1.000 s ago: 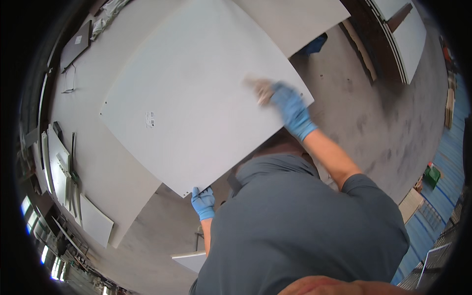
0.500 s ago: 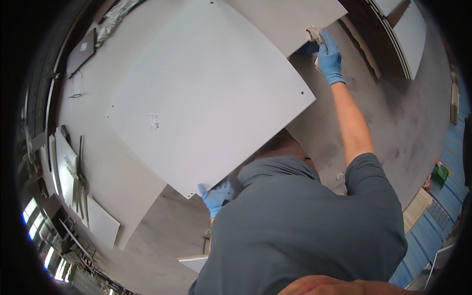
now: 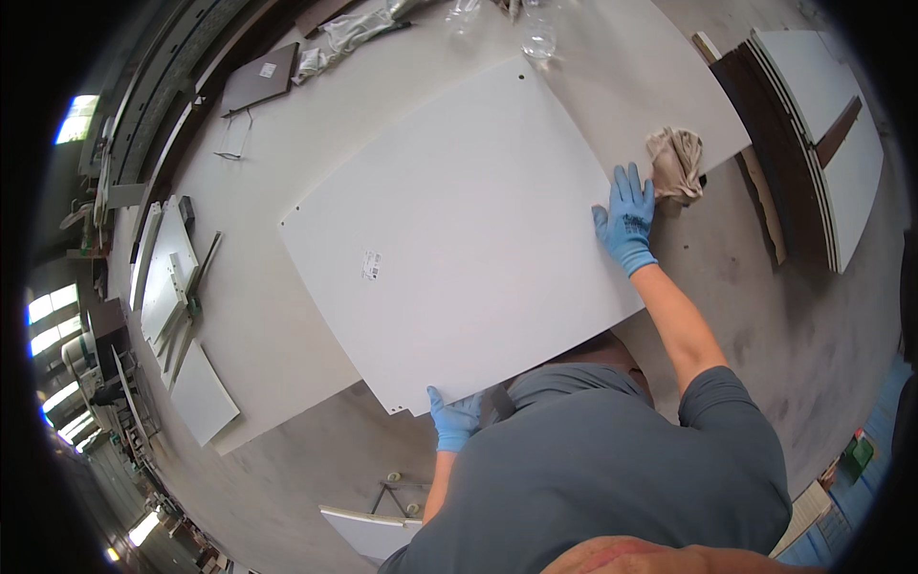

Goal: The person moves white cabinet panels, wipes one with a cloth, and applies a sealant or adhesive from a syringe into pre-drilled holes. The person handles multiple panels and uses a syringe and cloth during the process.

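A large white panel [image 3: 459, 239] with small corner holes and a printed label lies over the pale table [image 3: 258, 335], its near edge close to my waist. My left hand [image 3: 455, 419], in a blue glove, grips that near edge beside the notched left corner. Its thumb shows at the rim, while the other fingers are partly hidden. On the panel's right edge rests my right hand [image 3: 628, 220], also blue-gloved, open with fingers stretched out and thumb apart. Just beyond its fingertips, a crumpled beige cloth [image 3: 676, 165] sits at the table's edge.
Stacked white and brown boards [image 3: 803, 153] stand at the right. Narrow white pieces [image 3: 172, 277] and a dark board [image 3: 260, 78] lie on the table's left side. A clear plastic bottle [image 3: 538, 38] is at the far side. Below left stands a wheeled metal frame [image 3: 390, 493].
My right hand has left the cloth and come back onto the panel's right edge. My left hand stays at the near edge. The whole view has shifted.
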`<act>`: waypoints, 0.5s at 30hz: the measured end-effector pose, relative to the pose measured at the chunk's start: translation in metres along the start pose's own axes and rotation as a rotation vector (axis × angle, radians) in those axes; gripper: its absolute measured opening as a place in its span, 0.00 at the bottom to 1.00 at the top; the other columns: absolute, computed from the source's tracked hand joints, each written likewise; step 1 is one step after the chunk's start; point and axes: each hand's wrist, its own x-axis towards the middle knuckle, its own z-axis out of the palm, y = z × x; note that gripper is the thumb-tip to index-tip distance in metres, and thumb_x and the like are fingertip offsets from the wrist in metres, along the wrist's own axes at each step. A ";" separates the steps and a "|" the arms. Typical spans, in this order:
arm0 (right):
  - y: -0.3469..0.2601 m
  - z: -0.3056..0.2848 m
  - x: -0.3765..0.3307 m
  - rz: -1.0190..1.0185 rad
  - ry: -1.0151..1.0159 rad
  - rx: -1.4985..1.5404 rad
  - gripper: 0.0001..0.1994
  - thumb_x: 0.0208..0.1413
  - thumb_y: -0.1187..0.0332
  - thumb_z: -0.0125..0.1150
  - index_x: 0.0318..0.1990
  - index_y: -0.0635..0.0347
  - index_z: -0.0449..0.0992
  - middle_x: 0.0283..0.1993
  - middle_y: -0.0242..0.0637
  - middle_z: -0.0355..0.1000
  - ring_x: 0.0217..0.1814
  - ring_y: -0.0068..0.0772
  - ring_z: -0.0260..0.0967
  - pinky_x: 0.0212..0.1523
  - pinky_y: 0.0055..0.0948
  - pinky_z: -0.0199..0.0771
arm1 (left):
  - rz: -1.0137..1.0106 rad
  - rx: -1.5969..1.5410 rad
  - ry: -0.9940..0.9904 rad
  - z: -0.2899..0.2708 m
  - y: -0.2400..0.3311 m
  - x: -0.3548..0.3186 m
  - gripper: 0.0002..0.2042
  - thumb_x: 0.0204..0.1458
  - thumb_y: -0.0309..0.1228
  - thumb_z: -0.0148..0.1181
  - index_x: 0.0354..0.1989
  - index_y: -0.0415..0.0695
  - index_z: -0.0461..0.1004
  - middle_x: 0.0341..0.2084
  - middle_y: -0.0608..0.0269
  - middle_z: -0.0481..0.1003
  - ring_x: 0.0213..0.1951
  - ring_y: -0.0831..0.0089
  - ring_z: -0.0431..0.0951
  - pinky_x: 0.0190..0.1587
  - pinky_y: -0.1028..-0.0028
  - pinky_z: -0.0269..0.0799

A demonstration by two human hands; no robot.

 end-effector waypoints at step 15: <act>-0.025 -0.001 0.123 -0.178 -0.037 0.289 0.15 0.56 0.57 0.65 0.42 0.59 0.82 0.50 0.45 0.78 0.63 0.47 0.73 0.72 0.56 0.58 | 0.106 -0.026 0.315 0.039 0.051 0.039 0.42 0.57 0.65 0.61 0.73 0.52 0.63 0.68 0.55 0.69 0.68 0.51 0.69 0.66 0.46 0.71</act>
